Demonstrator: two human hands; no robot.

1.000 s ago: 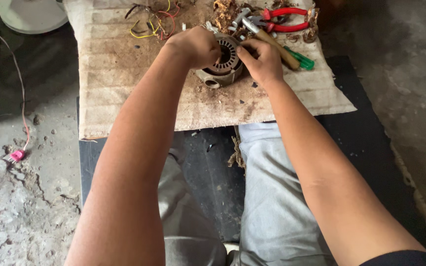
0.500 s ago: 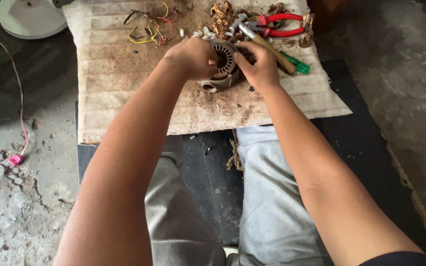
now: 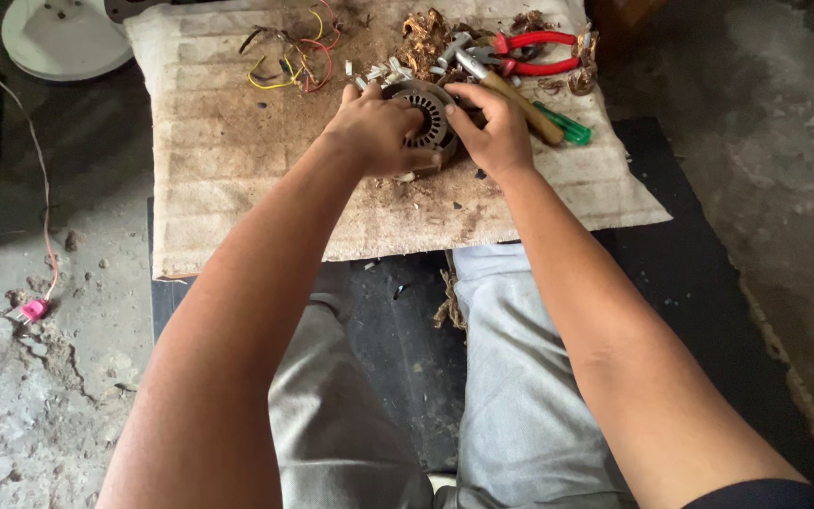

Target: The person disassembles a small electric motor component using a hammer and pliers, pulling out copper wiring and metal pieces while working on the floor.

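Hands meet over a round grey metal motor core [image 3: 431, 118] with slotted inner teeth, which sits near the far middle of a dirty pale mat [image 3: 237, 179]. The left hand [image 3: 376, 129] is curled around the core's left side, fingers wrapped over its rim and holding it. The right hand [image 3: 490, 127] is cupped against the core's right side, fingers bent onto the rim, gripping it too.

Just beyond the right hand a hammer [image 3: 506, 87] with a wooden handle lies slanted, its handle passing right behind the knuckles. A green-handled screwdriver [image 3: 562, 124] lies beside it, and red-handled pliers [image 3: 534, 54] rest at the far edge. A heap of tangled copper wire [image 3: 423, 42] sits behind the core, with small white bits [image 3: 383, 72] scattered next to it. Farther left lies a bunch of yellow and red wires [image 3: 294, 58].

The mat is laid over a dark board [image 3: 671, 236] on the person's grey-trousered knees [image 3: 511, 377]. On the concrete floor [image 3: 11, 405] to the left, a thin cord [image 3: 40, 198] runs to a pink plug [image 3: 32, 309], and a white round base [image 3: 58, 38] stands at the far corner.
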